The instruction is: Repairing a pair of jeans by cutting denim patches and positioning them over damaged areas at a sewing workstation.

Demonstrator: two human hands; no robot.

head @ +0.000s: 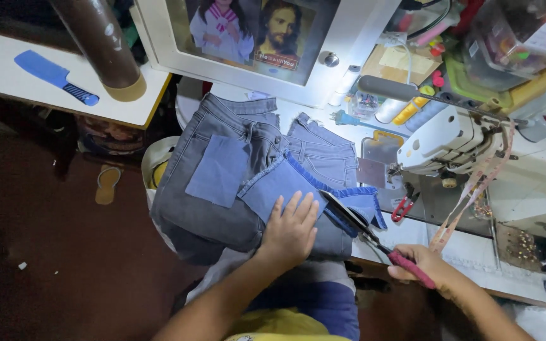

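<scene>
We see grey jeans [222, 202] folded on the desk [462, 252] edge, a blue patch [217, 170] lying on them. Our left hand [291, 230] lies flat, fingers spread, on the turned-up cuff [279, 186], gripping nothing. Our right hand [421, 265] has its grip closed around red-handled scissors [364, 230], blades at the cuff's blue edge. A white sewing machine [450, 139] stands just beyond.

The left hand [290, 228] lies flat on the grey jeans [222, 189], beside a blue denim patch [218, 170]. The right hand [419, 265] holds red-handled scissors [368, 233], blades open at the blue fabric edge [355, 202]. A white sewing machine [450, 139] stands at the right.
</scene>
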